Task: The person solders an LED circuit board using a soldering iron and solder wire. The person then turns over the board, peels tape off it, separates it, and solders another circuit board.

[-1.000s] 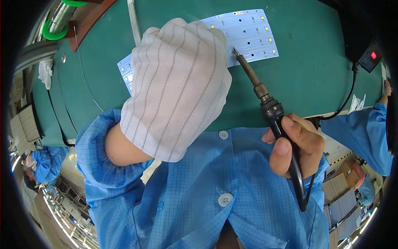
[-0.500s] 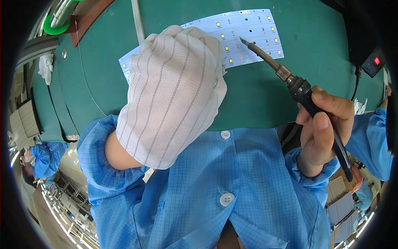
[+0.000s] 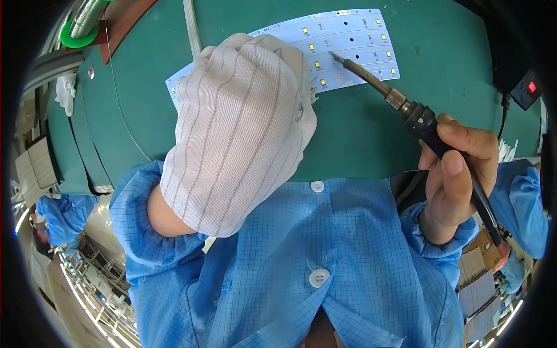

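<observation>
A white LED circuit board (image 3: 348,40), curved in this view, lies on the green mat with rows of small yellow chips. My left hand (image 3: 241,130), in a white grey-striped glove, rests over its left and middle part. The knuckles are curled and the fingertips are hidden under the hand, so what they hold does not show. My bare right hand (image 3: 461,168) grips a black-handled soldering iron (image 3: 426,124) like a pen. Its tip points left over the board's right half, close to small component marks; contact with the surface cannot be made out.
A spool of silvery wire (image 3: 81,29) with green flanges stands at the far left, its thin strand running down toward my left sleeve. A grey strip (image 3: 192,29) lies behind the board. A black box with a red switch (image 3: 531,87) is at right. Other people in blue sit at both sides.
The soldering iron's tip has shifted slightly left over the board, while my right hand sits a little further right. My left hand has stayed almost in place.
</observation>
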A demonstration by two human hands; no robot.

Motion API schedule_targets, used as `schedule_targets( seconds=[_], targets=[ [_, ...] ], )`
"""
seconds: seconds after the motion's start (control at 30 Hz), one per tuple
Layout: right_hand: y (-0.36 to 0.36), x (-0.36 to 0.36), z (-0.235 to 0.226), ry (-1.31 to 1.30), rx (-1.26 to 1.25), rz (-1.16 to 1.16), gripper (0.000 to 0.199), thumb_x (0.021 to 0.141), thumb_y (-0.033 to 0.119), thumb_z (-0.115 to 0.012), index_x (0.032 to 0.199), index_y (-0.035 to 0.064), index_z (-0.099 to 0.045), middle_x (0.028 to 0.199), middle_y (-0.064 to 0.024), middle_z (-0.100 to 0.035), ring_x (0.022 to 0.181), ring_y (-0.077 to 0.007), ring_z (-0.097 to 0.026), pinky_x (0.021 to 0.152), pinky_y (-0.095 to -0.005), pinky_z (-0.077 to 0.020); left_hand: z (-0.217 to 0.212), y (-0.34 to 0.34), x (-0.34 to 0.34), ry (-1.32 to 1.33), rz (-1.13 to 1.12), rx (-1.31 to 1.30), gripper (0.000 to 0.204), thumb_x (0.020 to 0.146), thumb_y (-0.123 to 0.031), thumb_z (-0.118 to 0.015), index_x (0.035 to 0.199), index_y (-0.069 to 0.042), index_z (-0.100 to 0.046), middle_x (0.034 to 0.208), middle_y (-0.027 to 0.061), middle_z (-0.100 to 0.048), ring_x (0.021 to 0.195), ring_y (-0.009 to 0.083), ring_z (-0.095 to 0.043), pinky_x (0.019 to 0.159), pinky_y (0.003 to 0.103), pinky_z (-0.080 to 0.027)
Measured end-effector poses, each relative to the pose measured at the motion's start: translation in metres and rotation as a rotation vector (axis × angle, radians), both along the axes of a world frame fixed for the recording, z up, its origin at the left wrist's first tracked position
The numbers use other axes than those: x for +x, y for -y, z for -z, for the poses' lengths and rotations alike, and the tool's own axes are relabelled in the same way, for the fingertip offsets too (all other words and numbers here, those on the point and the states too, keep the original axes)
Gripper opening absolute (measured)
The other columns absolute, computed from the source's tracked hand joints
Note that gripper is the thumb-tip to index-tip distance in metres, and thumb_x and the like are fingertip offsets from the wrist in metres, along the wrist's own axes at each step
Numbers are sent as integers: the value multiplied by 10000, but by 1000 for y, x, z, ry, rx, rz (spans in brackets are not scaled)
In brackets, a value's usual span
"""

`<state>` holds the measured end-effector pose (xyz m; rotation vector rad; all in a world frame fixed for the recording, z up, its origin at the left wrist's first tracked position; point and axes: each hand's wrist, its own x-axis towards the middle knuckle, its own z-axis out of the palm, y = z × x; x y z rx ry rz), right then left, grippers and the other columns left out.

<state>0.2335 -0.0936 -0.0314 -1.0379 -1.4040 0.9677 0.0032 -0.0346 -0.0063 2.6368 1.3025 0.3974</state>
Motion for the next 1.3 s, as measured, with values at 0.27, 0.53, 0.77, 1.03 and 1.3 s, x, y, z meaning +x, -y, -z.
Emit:
schedule_targets(
  seconds=[0.27, 0.53, 0.77, 1.03, 1.3],
  targets=[
    [3, 0, -11, -3, -48, 168, 331, 866, 250, -593, 976, -53, -516, 725, -117, -546, 539, -103, -483, 502, -211, -387, -20, 10, -12, 564, -279, -264, 193, 805, 19, -582, 997, 5, -577, 866, 89, -654, 778, 160, -629, 615, 270, -486],
    [15, -1, -10, -24, -27, 114, 309, 873, 229, -580, 998, -41, -494, 694, -120, -536, 539, -112, -480, 501, -218, -389, -6, 27, 5, 192, -282, -58, 115, 767, 5, -610, 851, -56, -560, 957, 66, -660, 677, 144, -598, 609, 259, -474],
    [22, 3, -4, -11, -9, 2, 295, 879, 169, -565, 1044, -52, -459, 655, -118, -533, 514, -104, -482, 472, -216, -389, -5, 24, 15, -136, -228, 2, 270, 742, -159, -651, 953, -16, -563, 940, 125, -574, 812, 283, -544, 743, 377, -436],
    [21, -1, 2, 52, 77, -30, 276, 873, 117, -565, 1026, -83, -452, 610, -113, -533, 470, -97, -485, 425, -213, -384, 4, 21, 15, -142, -196, 77, 276, 743, -154, -653, 964, -25, -550, 962, 125, -563, 806, 285, -536, 708, 385, -428],
    [18, -8, -1, 59, 31, -12, 303, 903, 227, -518, 1000, -60, -507, 764, -153, -544, 484, -94, -475, 460, -210, -401, 8, 17, 9, -379, -70, 116, 231, 713, -48, -628, 918, -132, -564, 1005, 94, -535, 806, 274, -522, 610, 388, -420]
  ],
)
